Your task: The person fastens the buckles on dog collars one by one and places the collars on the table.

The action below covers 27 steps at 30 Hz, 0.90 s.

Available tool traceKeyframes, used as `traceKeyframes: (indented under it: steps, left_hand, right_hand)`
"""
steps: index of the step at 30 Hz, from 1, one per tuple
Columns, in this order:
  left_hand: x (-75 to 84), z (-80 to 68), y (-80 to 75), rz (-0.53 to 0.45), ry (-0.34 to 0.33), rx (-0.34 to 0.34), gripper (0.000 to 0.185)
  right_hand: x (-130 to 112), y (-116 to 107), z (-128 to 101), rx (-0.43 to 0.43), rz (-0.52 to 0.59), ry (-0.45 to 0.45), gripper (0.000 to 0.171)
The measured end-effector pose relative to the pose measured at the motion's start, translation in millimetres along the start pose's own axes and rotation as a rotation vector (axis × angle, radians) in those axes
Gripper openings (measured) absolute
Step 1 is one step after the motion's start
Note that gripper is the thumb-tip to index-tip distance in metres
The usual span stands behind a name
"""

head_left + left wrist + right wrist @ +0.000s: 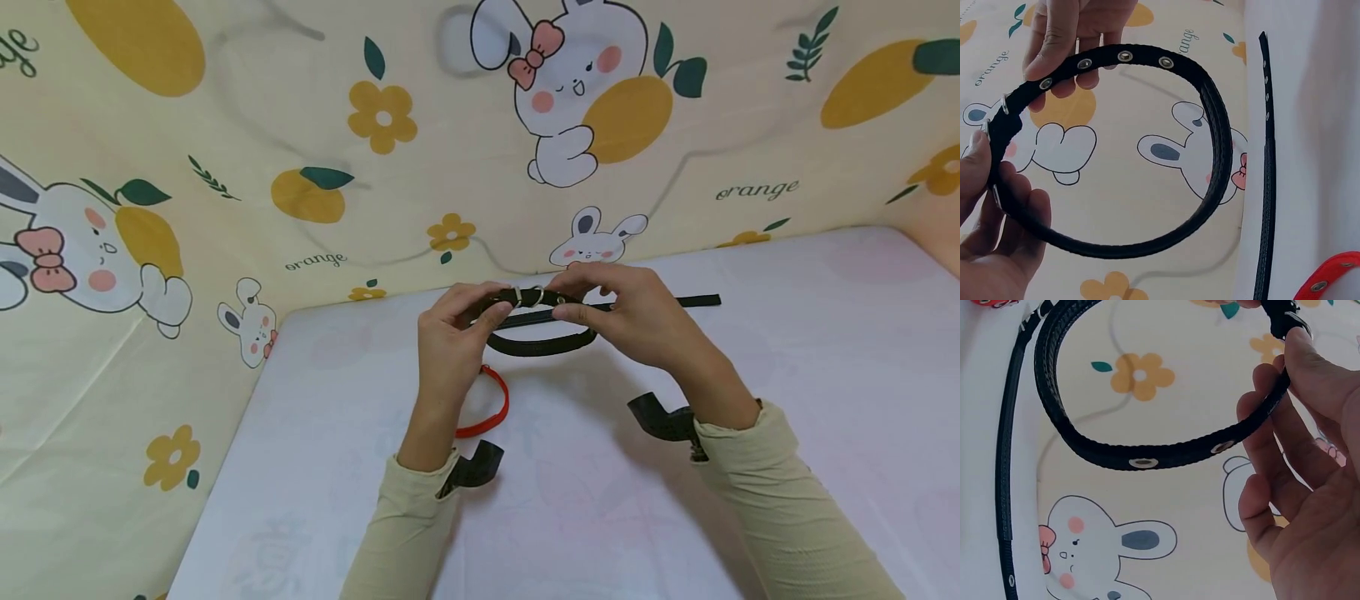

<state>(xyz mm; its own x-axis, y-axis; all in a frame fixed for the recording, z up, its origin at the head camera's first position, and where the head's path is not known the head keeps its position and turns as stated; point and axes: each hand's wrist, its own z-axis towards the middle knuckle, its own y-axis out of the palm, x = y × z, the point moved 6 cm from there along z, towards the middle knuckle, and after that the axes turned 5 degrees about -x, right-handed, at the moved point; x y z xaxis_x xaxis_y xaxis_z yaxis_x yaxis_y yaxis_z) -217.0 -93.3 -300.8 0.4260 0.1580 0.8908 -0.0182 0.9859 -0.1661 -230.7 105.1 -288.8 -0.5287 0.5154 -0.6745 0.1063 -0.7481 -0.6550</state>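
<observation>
Both hands hold up a black collar (pixel 542 347) that is closed into a loop, with metal eyelets along its strap. My left hand (pixel 452 337) pinches it at the buckle, thumb on the near side and fingers behind. On the other side of the buckle and D-ring, my right hand (pixel 637 312) pinches the eyelet end between thumb and fingers. The left wrist view shows the whole loop, with the strap end passed through the buckle (pixel 997 194). Below and behind the held loop, a second black collar (pixel 1267 187) lies stretched out straight on the table.
A red collar (pixel 497 423) lies curved on the white table (pixel 562 517), partly hidden by the left forearm. Behind the table hangs a cream cloth (pixel 420 50) printed with rabbits and oranges. Black wrist mounts (pixel 480 465) stick out from both sleeves.
</observation>
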Motion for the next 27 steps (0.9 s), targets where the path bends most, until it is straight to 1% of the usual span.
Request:
traceKeyframes:
  steps: [8,13,17,21,24,27]
  left_hand:
    - [0.7,0.3,3.1,0.001,0.015,-0.042,0.026]
    - [0.1,-0.7,5.8,-0.010,0.016,-0.074,0.024]
    - [-0.5,-1.7,7.7,0.013,0.017,-0.089,0.023]
    - [-0.8,-2.1,9.3,0.043,0.010,-0.099,0.023]
    - [-1.4,-1.8,8.8,0.048,-0.007,-0.092,0.023]
    - [-1.3,-1.3,7.0,0.028,-0.019,-0.074,0.022]
  right_hand:
    - [0.5,-3.5,-1.4,0.045,0.008,-0.015,0.021]
    - [0.2,-2.4,-0.9,0.034,0.027,-0.031,0.021]
    - [-1.0,0.1,-0.5,0.024,0.020,-0.037,0.021]
    - [-2.0,2.1,-1.2,0.025,0.022,-0.024,0.021]
    - [-1.9,2.7,-1.0,0.027,0.017,-0.012,0.021]
    - [0.5,3.8,-0.5,0.010,0.035,0.038,0.019]
